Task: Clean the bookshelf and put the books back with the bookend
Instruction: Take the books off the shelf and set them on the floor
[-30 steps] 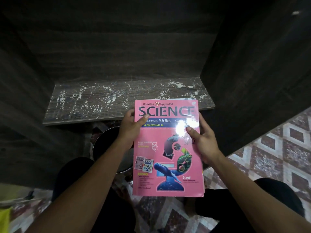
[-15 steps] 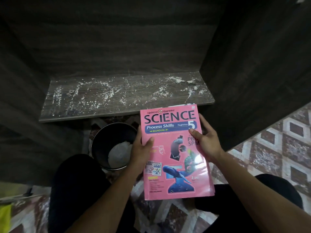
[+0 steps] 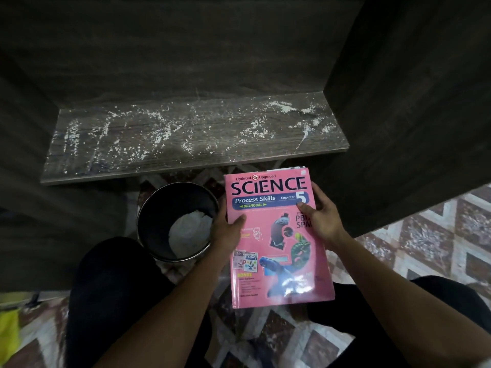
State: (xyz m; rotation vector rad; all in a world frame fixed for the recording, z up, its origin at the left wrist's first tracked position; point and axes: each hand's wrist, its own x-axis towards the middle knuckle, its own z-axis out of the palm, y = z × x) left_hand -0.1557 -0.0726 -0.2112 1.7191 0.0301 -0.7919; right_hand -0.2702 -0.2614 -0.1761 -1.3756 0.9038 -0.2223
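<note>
A pink Science book [image 3: 279, 243] lies flat, cover up, on top of a stack held low over the patterned floor, in front of the shelf. My left hand [image 3: 227, 231] grips its left edge, thumb on the cover. My right hand [image 3: 322, 219] grips the right edge, thumb near the "5". The dark wooden shelf board [image 3: 186, 139] behind is bare of books and strewn with white crumbs and dust. No bookend is in view.
A black round bin [image 3: 156, 216] holding white crumpled material stands on the floor just left of the book, under the shelf's front edge. Dark cabinet walls [image 3: 403, 107] enclose the shelf on both sides. My knees flank the book. Something yellow [image 3: 8, 330] lies at the far left.
Both hands have drawn the book away from the shelf, down and a little right, toward my lap. The bin, earlier partly hidden by my left arm, now shows fully.
</note>
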